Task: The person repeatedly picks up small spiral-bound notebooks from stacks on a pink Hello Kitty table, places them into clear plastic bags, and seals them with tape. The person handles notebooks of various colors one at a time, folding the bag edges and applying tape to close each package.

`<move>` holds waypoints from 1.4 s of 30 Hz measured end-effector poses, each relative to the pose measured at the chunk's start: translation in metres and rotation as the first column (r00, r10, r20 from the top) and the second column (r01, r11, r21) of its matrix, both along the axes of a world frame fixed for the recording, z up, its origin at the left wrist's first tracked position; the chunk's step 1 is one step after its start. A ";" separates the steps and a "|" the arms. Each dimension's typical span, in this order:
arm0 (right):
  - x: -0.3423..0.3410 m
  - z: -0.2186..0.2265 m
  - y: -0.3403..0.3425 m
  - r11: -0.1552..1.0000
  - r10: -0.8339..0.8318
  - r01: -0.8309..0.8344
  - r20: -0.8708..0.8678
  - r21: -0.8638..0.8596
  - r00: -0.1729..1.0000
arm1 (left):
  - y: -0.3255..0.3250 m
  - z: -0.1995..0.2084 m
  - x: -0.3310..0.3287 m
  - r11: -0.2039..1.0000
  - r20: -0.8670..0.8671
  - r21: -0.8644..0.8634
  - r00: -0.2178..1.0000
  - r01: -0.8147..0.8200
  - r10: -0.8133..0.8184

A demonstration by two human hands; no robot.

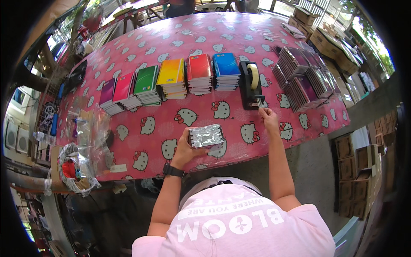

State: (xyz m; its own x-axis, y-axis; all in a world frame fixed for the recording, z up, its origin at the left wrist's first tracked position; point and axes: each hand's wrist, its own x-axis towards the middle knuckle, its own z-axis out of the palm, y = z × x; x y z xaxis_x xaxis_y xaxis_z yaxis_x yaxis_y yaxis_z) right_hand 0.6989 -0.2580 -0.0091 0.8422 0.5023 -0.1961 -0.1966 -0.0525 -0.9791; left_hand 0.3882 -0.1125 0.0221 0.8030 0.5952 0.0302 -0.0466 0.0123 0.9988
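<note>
My left hand [185,150] is closed round a plastic-wrapped stack of small spiral notebooks [206,136], held at the near edge of the table. Glare on the clear wrap hides the cover under it. My right hand [269,118] pinches the end of a strip of clear tape [259,103] at the front of a black tape dispenser [246,81]. Behind my hands stands a row of spiral notebook stacks: purple [108,91], pink [123,87], green [146,80], yellow [171,72], red [200,67] and blue [226,64].
Wrapped notebook bundles [302,92] are piled on the right of the pink patterned table [188,115]. Clear plastic bags [92,132] lie at its left, beside a lined bin [72,169]. Cardboard boxes [334,47] stand beyond the far right edge, with more brown boxes [353,180] on the floor.
</note>
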 end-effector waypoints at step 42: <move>-0.101 0.052 -0.029 0.980 0.155 -0.199 0.584 0.012 0.797 | -0.065 0.060 0.078 0.871 0.283 -0.479 0.959 0.109 0.036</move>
State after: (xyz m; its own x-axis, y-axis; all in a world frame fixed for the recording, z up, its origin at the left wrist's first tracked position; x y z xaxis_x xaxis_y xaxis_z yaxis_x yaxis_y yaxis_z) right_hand 0.5980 -0.2870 0.0428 0.6829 0.6476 0.3381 0.4119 0.0410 -0.9103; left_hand 0.4660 -0.1772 0.0824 0.8266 0.5619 -0.0329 -0.3064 0.4982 0.8111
